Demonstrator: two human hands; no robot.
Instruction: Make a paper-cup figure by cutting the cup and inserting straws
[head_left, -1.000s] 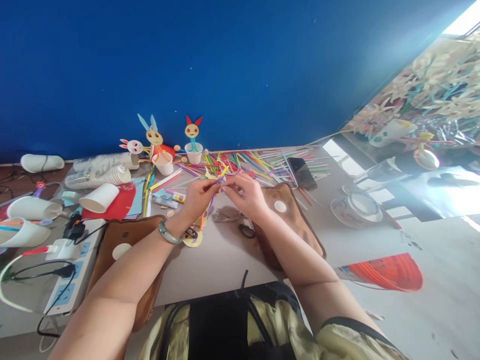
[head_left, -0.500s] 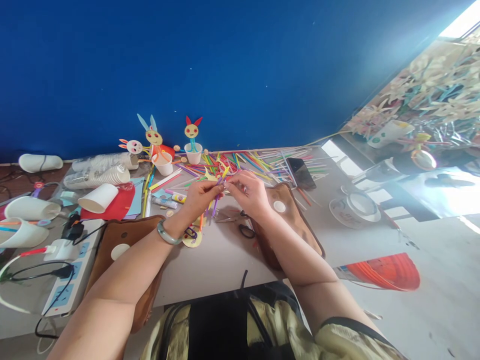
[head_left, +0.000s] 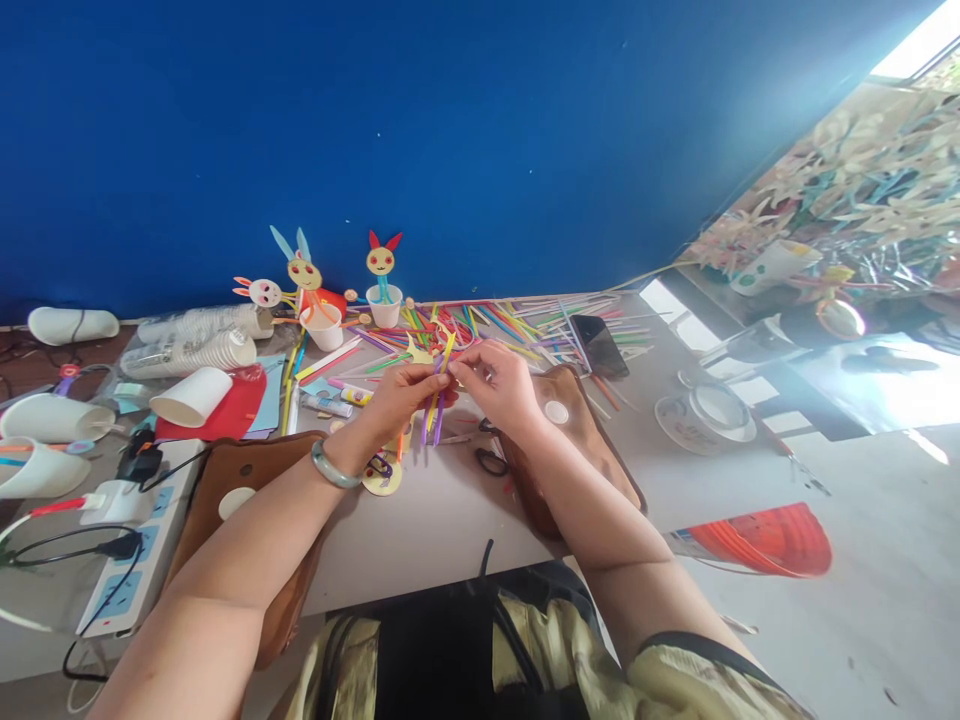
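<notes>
Purple and yellow straws [head_left: 433,415] hang downward between my two hands. My left hand [head_left: 405,395] pinches them between thumb and fingers from the left. From the right, the bent fingers of my right hand [head_left: 501,385] close at the upper part of the same straws; the exact grip is hidden behind the thumb. Below the hands lies a round pale face cutout [head_left: 382,478] with dark-handled scissors [head_left: 377,464] partly over it. Another pair of black-handled scissors [head_left: 492,461] rests beside my right wrist. Many loose coloured straws [head_left: 510,325] spread over the table behind.
Rabbit figures in paper cups [head_left: 386,308] stand along the blue wall. A phone [head_left: 598,345] lies at right on straws. Brown cushions [head_left: 570,450] sit under my forearms. At left are stacked cups [head_left: 191,353] and a power strip [head_left: 139,560]; a red fan-shaped object [head_left: 772,540] is at right.
The straws between my hands now hang more upright and spread, with more purple and yellow showing. My hands have hardly moved; the view has shifted slightly.
</notes>
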